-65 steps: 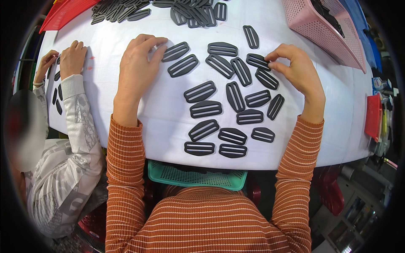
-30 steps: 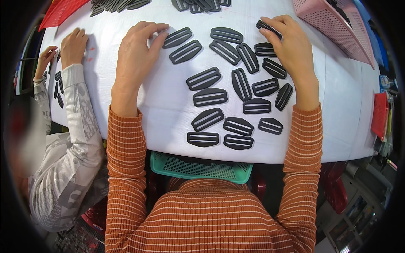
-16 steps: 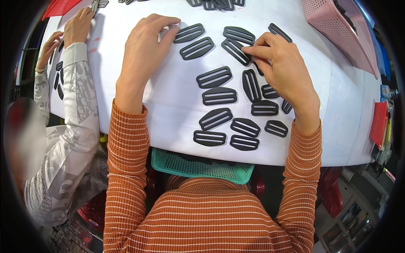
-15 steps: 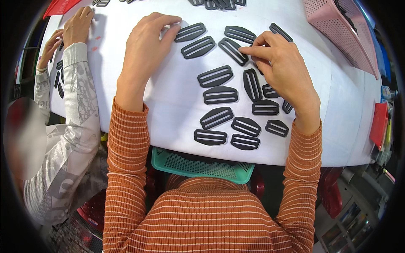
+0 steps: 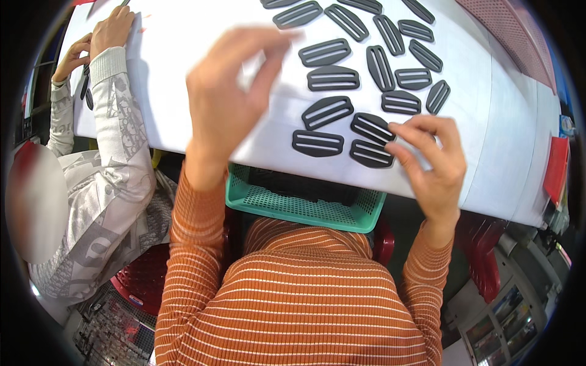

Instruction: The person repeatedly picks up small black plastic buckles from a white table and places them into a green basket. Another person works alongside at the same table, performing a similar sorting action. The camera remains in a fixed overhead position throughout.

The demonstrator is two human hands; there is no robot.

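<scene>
Several flat black slider buckles, each with long slots, lie spread over the white table. My left hand is raised left of them, blurred by motion, with thumb and index finger stretched apart and nothing seen between them. At the near right of the group, my right hand has its thumb and index finger apart. Their tips are at the right ends of two near buckles, an upper one and a lower one. Whether they touch them I cannot tell. The hand hides the table under it.
A green perforated basket with dark contents sits below the table's near edge, at my lap. A pink perforated basket stands at the far right. On the left, a co-worker in a grey patterned sleeve handles dark pieces.
The view has shifted, so the buckles appear higher. My right hand has come from a far buckle to the near ones. My left hand has left the far-left buckles and drawn nearer.
</scene>
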